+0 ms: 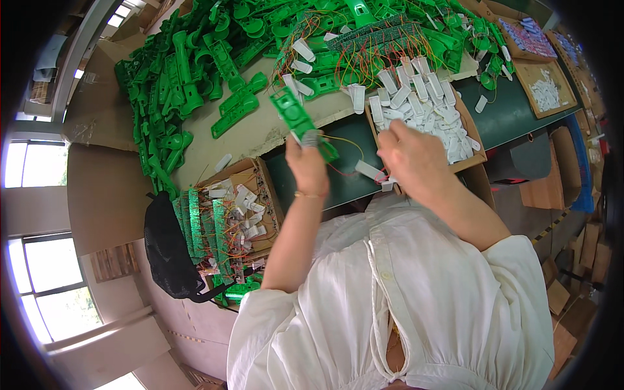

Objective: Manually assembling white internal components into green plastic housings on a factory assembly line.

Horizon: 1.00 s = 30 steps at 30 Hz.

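Note:
My left hand (307, 166) is closed around a green plastic housing (292, 116), held tilted over the dark green tabletop. A small grey round part (312, 138) shows at my left fingertips. Thin yellow and red wires (348, 141) run from the housing toward my right hand (415, 159). The right fingers are curled together in front of the box of white pieces; what they pinch is hidden. Just beside that hand, a white rectangular piece (370, 170) with a red wire sits low near the table's front edge.
A cardboard box (478, 158) holds loose white pieces. Green housings (185, 75) pile up at the back left, with wired circuit boards (383, 36) at the back. Another box (270, 182) of boards and white parts stands at left, next to a black mesh bag (168, 244).

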Motion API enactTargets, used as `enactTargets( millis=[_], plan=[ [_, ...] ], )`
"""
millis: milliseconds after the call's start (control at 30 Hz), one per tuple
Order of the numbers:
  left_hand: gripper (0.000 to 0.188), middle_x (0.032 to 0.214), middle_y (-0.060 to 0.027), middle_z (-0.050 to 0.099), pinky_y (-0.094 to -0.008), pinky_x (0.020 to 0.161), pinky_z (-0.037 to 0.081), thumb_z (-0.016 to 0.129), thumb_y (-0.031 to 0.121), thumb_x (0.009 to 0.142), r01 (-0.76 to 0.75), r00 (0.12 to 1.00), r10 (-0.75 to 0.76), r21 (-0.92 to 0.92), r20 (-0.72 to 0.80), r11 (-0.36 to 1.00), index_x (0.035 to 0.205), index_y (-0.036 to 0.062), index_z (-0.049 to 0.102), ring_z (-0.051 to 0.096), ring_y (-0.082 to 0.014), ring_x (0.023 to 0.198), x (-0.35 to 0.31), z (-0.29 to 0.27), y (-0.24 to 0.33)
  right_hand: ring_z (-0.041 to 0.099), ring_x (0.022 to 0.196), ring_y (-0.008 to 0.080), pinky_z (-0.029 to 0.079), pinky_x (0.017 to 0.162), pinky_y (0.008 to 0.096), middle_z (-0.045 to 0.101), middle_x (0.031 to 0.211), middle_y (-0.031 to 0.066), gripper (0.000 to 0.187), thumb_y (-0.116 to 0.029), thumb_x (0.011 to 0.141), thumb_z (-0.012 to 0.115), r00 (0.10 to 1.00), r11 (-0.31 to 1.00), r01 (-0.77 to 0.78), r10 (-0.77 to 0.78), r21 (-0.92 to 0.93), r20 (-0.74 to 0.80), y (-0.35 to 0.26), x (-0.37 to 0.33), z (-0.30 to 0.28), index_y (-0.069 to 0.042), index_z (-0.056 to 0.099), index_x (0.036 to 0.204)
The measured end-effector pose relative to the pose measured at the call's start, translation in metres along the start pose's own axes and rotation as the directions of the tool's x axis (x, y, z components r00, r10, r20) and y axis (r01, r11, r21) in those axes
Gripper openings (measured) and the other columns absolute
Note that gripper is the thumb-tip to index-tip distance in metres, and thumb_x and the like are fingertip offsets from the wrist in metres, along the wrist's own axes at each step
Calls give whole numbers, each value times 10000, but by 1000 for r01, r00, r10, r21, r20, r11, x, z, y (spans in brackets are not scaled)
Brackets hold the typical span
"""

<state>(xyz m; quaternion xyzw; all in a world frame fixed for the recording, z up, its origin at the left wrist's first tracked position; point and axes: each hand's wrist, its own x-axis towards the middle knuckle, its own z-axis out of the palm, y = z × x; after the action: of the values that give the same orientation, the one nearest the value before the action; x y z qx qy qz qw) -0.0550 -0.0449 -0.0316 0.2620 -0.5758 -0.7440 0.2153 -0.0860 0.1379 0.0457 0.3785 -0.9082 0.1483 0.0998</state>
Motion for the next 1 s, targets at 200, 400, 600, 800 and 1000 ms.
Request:
enactTargets(
  millis=[200, 400, 600, 800, 1000],
  plan=[
    [255, 1021, -96, 560, -329, 699, 490, 426, 192, 921, 188, 907, -103, -175, 409, 966, 1103, 20, 470, 567, -172, 848, -31, 2, 27, 556, 953, 293, 430, 820, 374, 568, 1077, 128, 373, -241, 740, 664, 995, 941, -43, 70, 336, -71, 40, 23, -7, -5, 593, 1020],
    [351, 1052, -86, 537, -315, 766, 458, 436, 221, 908, 25, 838, -9, -22, 546, 999, 1189, 18, 389, 553, -183, 899, -45, 9, 38, 574, 872, 126, 465, 750, 272, 604, 970, 82, 340, -156, 811, 634, 945, 65, -315, -69, 947, 319, 11, 16, 17, 14, 558, 1095],
    [379, 1157, -73, 483, -284, 870, 403, 449, 109, 873, -357, 742, 302, -29, 598, 934, 1230, -7, 395, 491, -152, 1026, -47, 1, 27, 592, 694, 99, 475, 616, 247, 644, 819, 64, 278, -58, 776, 631, 986, 280, -134, 136, 951, 99, -15, -1, 18, -1, 585, 1044],
    [465, 1205, -93, 460, -296, 884, 399, 441, 90, 856, -131, 709, 104, -15, 697, 991, 1292, -7, 313, 482, -175, 1062, -48, -3, 38, 593, 754, 107, 477, 677, 245, 638, 866, 76, 321, -36, 791, 603, 976, 179, -147, 189, 973, 113, -15, -8, 19, 7, 552, 1105],
    [504, 1152, -151, 500, -322, 896, 400, 416, 11, 844, -504, 621, 326, 46, 713, 862, 1311, -30, 228, 522, -216, 1035, -52, 2, 45, 574, 808, 109, 457, 733, 257, 621, 900, 57, 286, -52, 782, 591, 986, 190, -39, 164, 981, 7, -16, -4, 13, 10, 556, 1060]
  ],
)
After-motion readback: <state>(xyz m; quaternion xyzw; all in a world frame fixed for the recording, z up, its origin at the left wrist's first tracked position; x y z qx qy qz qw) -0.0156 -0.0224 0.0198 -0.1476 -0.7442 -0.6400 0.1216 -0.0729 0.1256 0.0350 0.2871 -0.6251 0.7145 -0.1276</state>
